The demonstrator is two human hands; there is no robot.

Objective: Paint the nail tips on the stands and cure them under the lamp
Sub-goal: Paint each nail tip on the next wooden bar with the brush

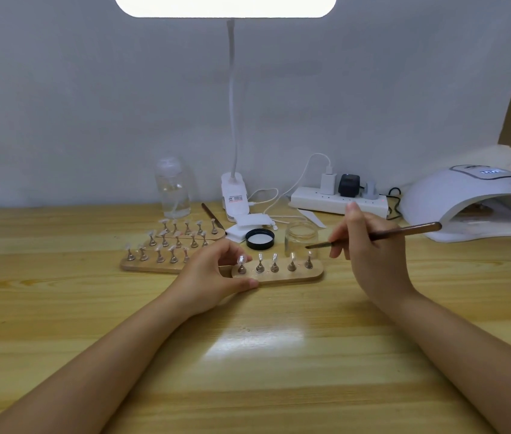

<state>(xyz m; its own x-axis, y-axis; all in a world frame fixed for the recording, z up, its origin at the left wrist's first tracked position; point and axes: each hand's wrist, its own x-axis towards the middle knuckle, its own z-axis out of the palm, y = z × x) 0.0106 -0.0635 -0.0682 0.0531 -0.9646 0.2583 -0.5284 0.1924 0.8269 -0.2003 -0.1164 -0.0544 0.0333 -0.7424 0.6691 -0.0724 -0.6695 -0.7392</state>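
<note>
A wooden stand [282,276] with several clear nail tips on metal pegs lies in the middle of the table. My left hand [213,277] grips its left end, thumb on the front edge and fingers behind. My right hand [370,245] pinches a thin brown brush [404,231], whose bristle end hovers just above the rightmost nail tip [309,254]. Right behind the stand is a small clear jar [301,238] with no lid on. The white curing lamp [473,202] sits at the far right, its opening facing me.
Three more wooden stands [154,261] with nail tips lie left of my left hand. Behind them are a black jar lid [259,239], white pads [247,225], a second brush [212,216], a clear bottle [174,187], a desk lamp base [234,195] and a power strip [338,200].
</note>
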